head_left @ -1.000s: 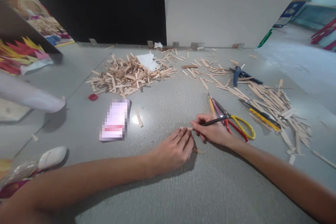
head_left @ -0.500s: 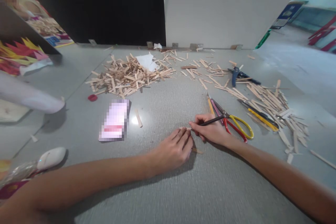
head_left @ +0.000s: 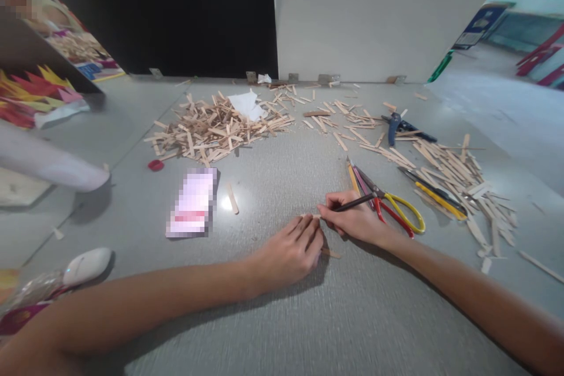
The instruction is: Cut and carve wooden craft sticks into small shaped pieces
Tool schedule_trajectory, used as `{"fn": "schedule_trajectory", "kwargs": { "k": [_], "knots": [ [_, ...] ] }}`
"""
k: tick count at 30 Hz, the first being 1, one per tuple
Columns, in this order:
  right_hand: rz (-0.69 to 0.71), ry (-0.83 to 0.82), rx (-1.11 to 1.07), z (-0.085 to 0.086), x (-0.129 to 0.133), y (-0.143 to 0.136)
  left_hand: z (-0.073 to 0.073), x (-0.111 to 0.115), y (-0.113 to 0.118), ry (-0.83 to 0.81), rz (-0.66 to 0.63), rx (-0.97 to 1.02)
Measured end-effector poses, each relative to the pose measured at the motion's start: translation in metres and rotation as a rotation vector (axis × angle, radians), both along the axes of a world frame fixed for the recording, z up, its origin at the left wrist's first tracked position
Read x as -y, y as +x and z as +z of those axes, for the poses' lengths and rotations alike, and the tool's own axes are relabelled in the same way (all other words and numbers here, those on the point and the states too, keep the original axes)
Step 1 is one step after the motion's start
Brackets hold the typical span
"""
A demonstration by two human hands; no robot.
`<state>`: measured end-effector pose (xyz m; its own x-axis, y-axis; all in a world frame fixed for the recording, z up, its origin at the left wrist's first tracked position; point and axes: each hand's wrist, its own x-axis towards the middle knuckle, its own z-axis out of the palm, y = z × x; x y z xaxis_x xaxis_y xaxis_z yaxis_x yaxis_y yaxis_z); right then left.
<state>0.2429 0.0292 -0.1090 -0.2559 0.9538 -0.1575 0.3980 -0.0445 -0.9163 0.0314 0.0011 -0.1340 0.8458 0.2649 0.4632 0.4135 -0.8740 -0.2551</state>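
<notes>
My left hand [head_left: 291, 251] lies low on the tabletop, its fingers bent and pressed together on a small wooden craft stick [head_left: 316, 216], which they mostly cover. In my right hand [head_left: 355, 220] is a dark pencil [head_left: 356, 202], gripped as for writing, its tip end at the stick by my left fingertips. A thin wood strip [head_left: 331, 253] pokes out beside my left hand. Just beyond my right hand lie scissors [head_left: 404, 210] with red and yellow handles. A single craft stick [head_left: 232, 198] rests farther left, near a pale pink blurred-out rectangle [head_left: 194, 200].
A heap of craft sticks [head_left: 215, 129] with torn white paper [head_left: 247, 104] is at the back left. More cut pieces [head_left: 453, 164] spread right, around dark blue-handled pliers [head_left: 395, 128] and a yellow-black cutter [head_left: 440, 200]. Upright panels [head_left: 379, 17] stand behind; a white glue gun-like object [head_left: 88, 264] lies left.
</notes>
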Motion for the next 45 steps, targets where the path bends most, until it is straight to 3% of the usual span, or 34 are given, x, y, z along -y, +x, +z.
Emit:
{"fn": "schedule_trajectory", "kwargs": {
  "k": [45],
  "knots": [
    [-0.008, 0.009, 0.002, 0.0022, 0.0019, -0.0004, -0.0018, -0.0008, 0.0002, -0.039, -0.023, -0.011]
  ]
}}
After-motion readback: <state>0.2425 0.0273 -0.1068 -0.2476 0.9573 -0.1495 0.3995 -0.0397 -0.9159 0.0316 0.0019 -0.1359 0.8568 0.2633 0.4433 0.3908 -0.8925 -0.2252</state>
